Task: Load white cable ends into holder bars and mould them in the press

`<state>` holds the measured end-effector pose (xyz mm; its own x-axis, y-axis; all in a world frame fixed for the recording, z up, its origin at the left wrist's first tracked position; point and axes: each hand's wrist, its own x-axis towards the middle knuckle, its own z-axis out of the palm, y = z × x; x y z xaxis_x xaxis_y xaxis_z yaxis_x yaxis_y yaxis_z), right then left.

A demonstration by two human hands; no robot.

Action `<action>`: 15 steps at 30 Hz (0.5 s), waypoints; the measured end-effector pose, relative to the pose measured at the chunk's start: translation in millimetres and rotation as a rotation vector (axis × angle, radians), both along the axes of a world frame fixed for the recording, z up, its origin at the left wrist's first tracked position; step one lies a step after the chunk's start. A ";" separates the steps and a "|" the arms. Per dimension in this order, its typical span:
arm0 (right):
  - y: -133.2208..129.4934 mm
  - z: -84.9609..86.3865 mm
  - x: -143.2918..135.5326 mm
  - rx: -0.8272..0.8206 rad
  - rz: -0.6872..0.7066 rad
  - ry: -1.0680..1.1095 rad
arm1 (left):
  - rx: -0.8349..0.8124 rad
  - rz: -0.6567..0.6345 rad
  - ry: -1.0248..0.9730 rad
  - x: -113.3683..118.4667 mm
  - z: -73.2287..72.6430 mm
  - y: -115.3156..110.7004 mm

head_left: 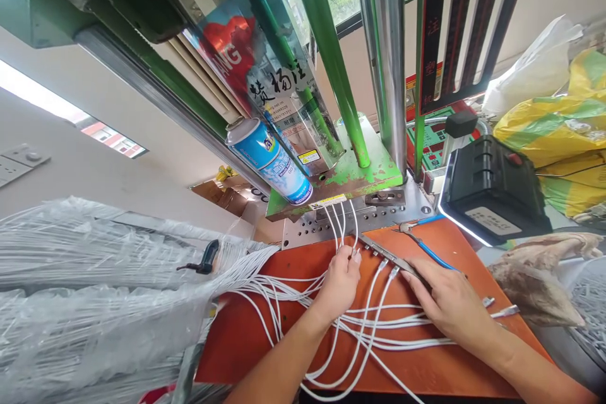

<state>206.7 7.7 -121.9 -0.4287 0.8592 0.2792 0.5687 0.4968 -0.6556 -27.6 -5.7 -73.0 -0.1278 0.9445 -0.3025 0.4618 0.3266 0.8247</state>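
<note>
My left hand (339, 284) is closed in a pinch around a white cable (356, 227) at its connector end, close to the left part of a metal mold bar (386, 252). The bar lies slanted over the orange-brown work surface. My right hand (440, 293) grips the bar's right end, fingers on top and thumb at the near side. Two white cables with plugs (394, 273) sit in slots along the bar's near edge. Other white cables (402, 344) trail in loops below and between my hands. Small details at my left fingertips are hard to make out.
A green press with a spray can (272, 161) on its plate stands behind. Blue-handled pliers (433, 252) lie beyond my right hand. Plastic-wrapped cable bundles (95, 303) fill the left. A black box (492, 192) and yellow-green bags (563, 132) are at the right.
</note>
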 end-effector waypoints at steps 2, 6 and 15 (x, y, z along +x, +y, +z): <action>-0.1 0.4 0.0 0.030 0.010 -0.003 | -0.092 -0.022 -0.099 -0.9 -3.5 2.7; -0.2 2.8 -0.3 0.067 0.048 0.006 | -0.180 -0.058 -0.239 3.8 -7.0 10.5; 1.6 8.9 0.8 0.054 0.150 0.019 | -0.218 -0.073 -0.424 4.9 -2.0 15.0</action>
